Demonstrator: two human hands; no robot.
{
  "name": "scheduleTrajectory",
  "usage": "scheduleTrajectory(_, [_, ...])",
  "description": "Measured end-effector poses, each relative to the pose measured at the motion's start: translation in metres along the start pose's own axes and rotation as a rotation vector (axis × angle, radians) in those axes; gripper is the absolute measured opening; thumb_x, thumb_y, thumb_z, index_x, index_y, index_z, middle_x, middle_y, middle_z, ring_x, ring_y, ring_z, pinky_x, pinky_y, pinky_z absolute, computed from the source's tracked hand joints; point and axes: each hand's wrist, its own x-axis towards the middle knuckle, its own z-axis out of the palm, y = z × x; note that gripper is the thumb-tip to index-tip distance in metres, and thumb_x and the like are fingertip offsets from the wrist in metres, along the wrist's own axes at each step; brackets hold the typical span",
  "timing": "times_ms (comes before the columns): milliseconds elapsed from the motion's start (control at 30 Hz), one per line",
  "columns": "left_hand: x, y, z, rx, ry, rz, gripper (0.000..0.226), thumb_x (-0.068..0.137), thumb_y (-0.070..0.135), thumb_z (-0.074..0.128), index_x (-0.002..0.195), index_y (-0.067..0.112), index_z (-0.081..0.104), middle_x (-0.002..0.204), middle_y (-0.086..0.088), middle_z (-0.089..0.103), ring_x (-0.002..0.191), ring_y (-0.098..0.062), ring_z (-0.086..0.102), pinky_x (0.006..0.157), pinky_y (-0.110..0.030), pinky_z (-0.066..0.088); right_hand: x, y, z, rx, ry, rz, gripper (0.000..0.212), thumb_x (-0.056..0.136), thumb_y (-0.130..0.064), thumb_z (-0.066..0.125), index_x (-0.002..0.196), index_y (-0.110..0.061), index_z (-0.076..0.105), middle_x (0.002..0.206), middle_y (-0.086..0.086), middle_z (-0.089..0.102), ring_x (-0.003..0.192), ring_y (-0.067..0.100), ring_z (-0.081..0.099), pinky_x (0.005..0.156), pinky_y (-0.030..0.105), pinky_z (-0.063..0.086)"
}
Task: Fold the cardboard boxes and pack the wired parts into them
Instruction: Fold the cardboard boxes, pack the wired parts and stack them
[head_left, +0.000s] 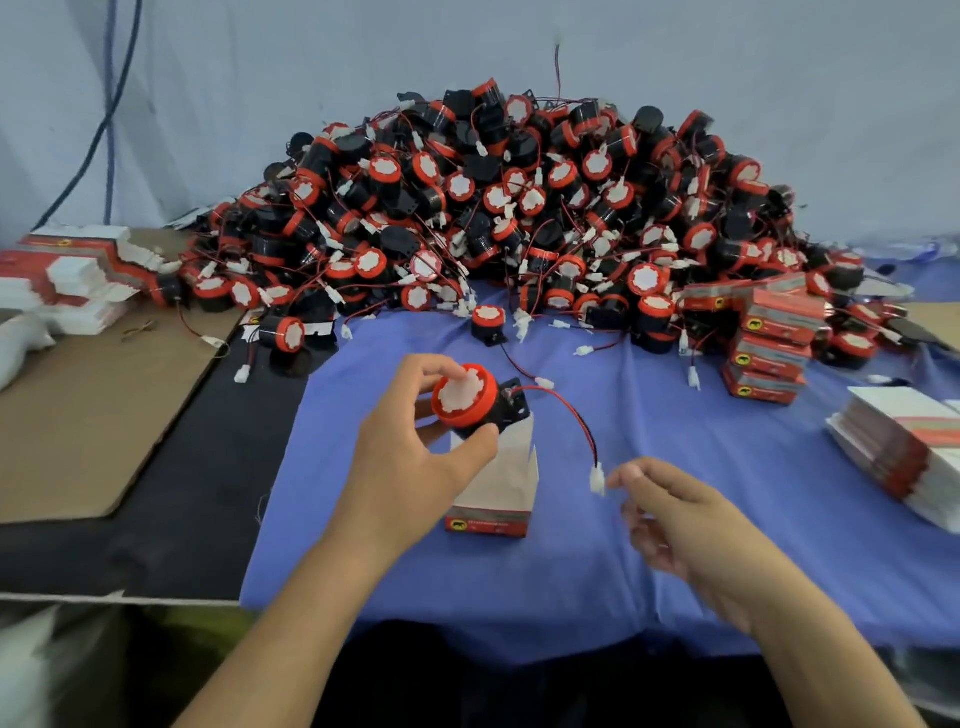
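Left hand (415, 457) grips one wired part (464, 399) (red cap, white centre, black body) above one open box (501, 493), centre. Right hand (675, 519) beside white plug (597, 479); pinch unclear. Heap (519, 218) at 12 o'clock, uncountable.

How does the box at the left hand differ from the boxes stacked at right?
The open box stands upright, top flaps open, white inside showing; the stacked boxes are closed and lie flat. The open box stands alone; the stacked boxes sit one on another against the parts pile. Both are red with a yellow logo.
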Motion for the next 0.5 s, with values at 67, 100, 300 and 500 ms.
scheduleTrajectory(67, [-0.003, -0.003, 0.003, 0.028, -0.003, 0.001, 0.042, 0.080, 0.012, 0.083, 0.108, 0.034, 0.059, 0.110, 0.020, 0.066, 0.108, -0.007, 0.066, 0.094, -0.021, 0.055, -0.003, 0.004, 0.004, 0.107, -0.062, 0.159, 0.034, 0.100, -0.052, 0.053, 0.108, -0.025, 0.073, 0.078, 0.008, 0.067, 0.053, 0.016, 0.051, 0.049, 0.023, 0.043])
scheduleTrajectory(100, [-0.005, -0.004, 0.004, 0.044, -0.006, 0.005, 0.042, 0.080, 0.010, 0.082, 0.106, 0.034, 0.059, 0.110, 0.016, 0.066, 0.107, -0.008, 0.066, 0.094, -0.022, 0.055, -0.004, 0.005, 0.008, 0.183, -0.096, 0.205, 0.040, 0.098, -0.056, 0.054, 0.114, -0.024, 0.072, 0.088, 0.009, 0.074, 0.056, 0.018, 0.058, 0.051, 0.025, 0.048])
scheduleTrajectory(300, [-0.019, -0.012, 0.009, 0.384, -0.074, 0.240, 0.041, 0.080, 0.013, 0.081, 0.113, 0.020, 0.058, 0.120, 0.008, 0.055, 0.109, -0.008, 0.056, 0.092, -0.034, 0.053, 0.015, -0.016, 0.028, 0.923, 0.018, 0.284, 0.034, 0.098, -0.021, 0.066, 0.120, 0.005, 0.062, 0.107, 0.015, 0.075, 0.067, 0.014, 0.072, 0.055, 0.019, 0.058])
scheduleTrajectory(500, [-0.021, -0.025, 0.007, 0.702, -0.056, 0.344, 0.035, 0.076, 0.020, 0.080, 0.107, 0.016, 0.064, 0.121, 0.005, 0.061, 0.110, -0.024, 0.058, 0.091, -0.040, 0.051, 0.027, -0.040, 0.037, 0.531, 0.363, -0.158, 0.025, 0.092, -0.005, 0.073, 0.114, -0.010, 0.063, 0.094, 0.007, 0.077, 0.069, 0.011, 0.069, 0.067, 0.023, 0.058])
